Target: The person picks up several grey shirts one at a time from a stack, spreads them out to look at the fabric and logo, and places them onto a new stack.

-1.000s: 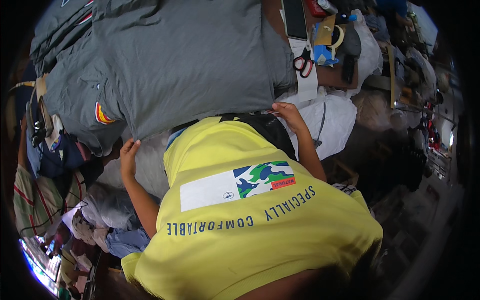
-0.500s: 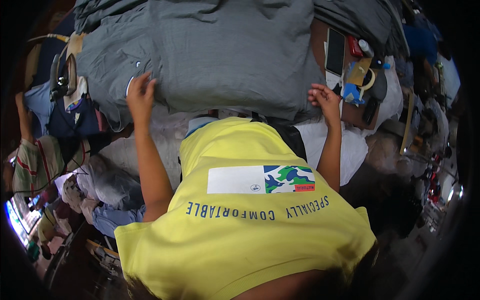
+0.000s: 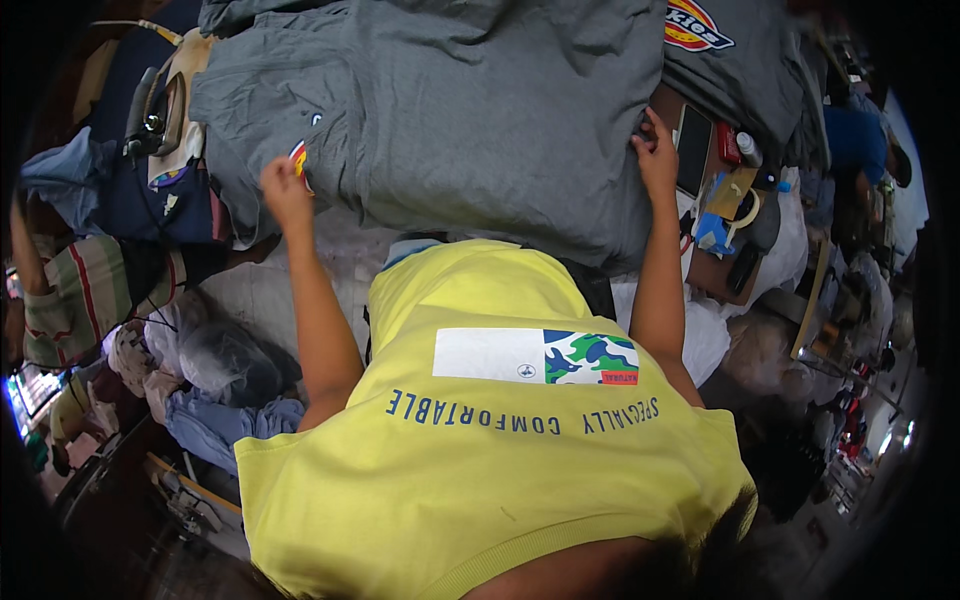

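A grey garment point(image 3: 490, 130) lies spread out in front of me. On its left part are a small white mark point(image 3: 317, 118) and a colourful patch point(image 3: 300, 156) with a white rim. My left hand point(image 3: 287, 198) is at the patch's left edge, with its fingers bunched together and covering part of it; what they pinch is hidden. At the garment's right edge is my right hand point(image 3: 657, 165), thumb and fingers closed on the cloth.
A clothes iron point(image 3: 158, 115) rests on a board at the left, near another person's arm point(image 3: 28, 245). At the right are a phone point(image 3: 692, 150), a red object point(image 3: 728, 145), a tape roll point(image 3: 743, 208) and more grey garments point(image 3: 740, 80), one with a bright printed emblem.
My left fingers, apart before, have drawn together and moved to the patch's left side. The right hand has come onto the garment's edge. The whole view has shifted slightly.
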{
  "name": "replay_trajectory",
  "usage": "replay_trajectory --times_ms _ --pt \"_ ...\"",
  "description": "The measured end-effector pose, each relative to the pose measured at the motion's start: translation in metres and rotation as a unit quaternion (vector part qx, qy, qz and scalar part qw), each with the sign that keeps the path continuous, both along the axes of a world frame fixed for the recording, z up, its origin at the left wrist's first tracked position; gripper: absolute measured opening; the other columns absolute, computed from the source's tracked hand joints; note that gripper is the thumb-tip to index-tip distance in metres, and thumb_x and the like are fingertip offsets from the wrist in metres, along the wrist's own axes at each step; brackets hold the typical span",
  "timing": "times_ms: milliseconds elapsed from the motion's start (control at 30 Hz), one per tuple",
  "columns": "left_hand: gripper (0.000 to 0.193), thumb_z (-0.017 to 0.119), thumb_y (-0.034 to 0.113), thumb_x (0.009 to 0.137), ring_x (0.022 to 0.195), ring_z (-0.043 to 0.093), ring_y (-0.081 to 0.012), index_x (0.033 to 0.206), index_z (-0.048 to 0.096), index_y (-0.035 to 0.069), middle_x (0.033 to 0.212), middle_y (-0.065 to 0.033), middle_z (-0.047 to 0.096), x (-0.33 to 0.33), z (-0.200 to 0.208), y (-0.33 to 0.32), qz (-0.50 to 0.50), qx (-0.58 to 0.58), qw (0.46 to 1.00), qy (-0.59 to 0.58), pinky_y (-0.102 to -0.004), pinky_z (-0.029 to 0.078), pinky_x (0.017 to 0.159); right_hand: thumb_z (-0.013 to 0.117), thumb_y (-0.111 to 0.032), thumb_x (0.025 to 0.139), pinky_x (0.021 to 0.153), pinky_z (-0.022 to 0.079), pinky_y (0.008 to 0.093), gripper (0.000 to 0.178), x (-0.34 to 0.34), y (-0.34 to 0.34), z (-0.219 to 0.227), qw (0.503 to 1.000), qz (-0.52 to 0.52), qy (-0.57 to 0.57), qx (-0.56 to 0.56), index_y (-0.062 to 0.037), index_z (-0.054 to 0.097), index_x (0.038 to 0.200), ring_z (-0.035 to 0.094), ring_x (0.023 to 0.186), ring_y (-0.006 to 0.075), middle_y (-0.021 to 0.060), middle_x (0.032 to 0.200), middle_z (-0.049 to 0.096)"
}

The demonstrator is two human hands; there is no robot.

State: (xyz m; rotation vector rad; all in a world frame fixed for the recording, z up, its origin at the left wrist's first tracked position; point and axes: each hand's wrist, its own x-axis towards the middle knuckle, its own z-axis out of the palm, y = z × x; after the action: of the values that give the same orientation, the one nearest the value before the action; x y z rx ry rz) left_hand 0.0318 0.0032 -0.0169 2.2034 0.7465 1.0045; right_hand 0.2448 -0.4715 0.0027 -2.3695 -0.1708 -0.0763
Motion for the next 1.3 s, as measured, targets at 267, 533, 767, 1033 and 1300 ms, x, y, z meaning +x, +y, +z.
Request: replay_trajectory --times_ms 267,533,767,1033,1300 --pt "0.025 0.044 0.013 0.077 0.076 0.056 -0.0275 0.093 0.058 -0.001 0.098 -0.0136 0.058 -0.159 -0.004 0.087 0.634 -0.321 0.636 -0.301 -0.0399 0.045 0.064 0.059 -0.004 0.071 0.07 0.045 0.0244 0.052 0.027 -0.01 -0.024 0.996 0.013 0.01 0.082 -0.0131 0.049 0.121 0.051 0.066 0.0099 0.0038 0.105 0.059" --pt "0.038 0.058 0.003 0.063 0.1 0.045 -0.0282 0.101 0.054 0.004 0.102 -0.0166 0.051 -0.056 -0.001 0.065 0.443 0.188 0.876 -0.043 -0.0384 0.035 0.086 0.056 0.001 0.072 0.074 0.046 0.0253 0.056 0.043 -0.006 -0.029 0.969 0.06 0.019 0.238 -0.0042 0.041 0.126 0.055 0.093 0.016 0.0108 0.116 0.052" --pt "0.034 0.057 0.017 0.079 0.104 0.049 -0.0272 0.111 0.053 0.006 0.11 -0.014 0.054 0.118 0.043 0.024 -0.187 0.067 0.979 0.045 -0.0343 0.038 0.087 0.056 0.006 0.066 0.089 0.039 0.0295 0.084 0.038 0.006 0.004 0.921 0.137 0.218 0.291 -0.0064 0.013 0.138 0.047 0.11 0.0234 0.0199 0.129 0.039" --pt "0.044 0.057 0.03 0.083 0.102 0.048 -0.0238 0.121 0.046 0.01 0.115 -0.0137 0.05 0.18 0.025 0.008 -0.212 -0.112 0.961 0.139 -0.0311 0.036 0.089 0.054 -0.003 0.08 0.094 0.035 0.0337 0.076 0.029 0.032 0.013 0.827 0.137 0.285 0.465 -0.0123 0.006 0.138 0.04 0.115 0.0232 0.0155 0.129 0.036" --pt "0.032 0.062 0.004 0.078 0.078 0.046 -0.0087 0.108 0.052 0.005 0.085 -0.0005 0.049 0.186 0.002 0.049 -0.202 -0.376 0.903 -0.053 -0.0191 0.038 0.07 0.056 0.005 0.075 0.087 0.043 0.0329 0.035 0.039 0.003 0.007 0.704 0.0 0.195 0.683 -0.0028 0.052 0.109 0.054 0.094 0.0198 0.0092 0.101 0.056"
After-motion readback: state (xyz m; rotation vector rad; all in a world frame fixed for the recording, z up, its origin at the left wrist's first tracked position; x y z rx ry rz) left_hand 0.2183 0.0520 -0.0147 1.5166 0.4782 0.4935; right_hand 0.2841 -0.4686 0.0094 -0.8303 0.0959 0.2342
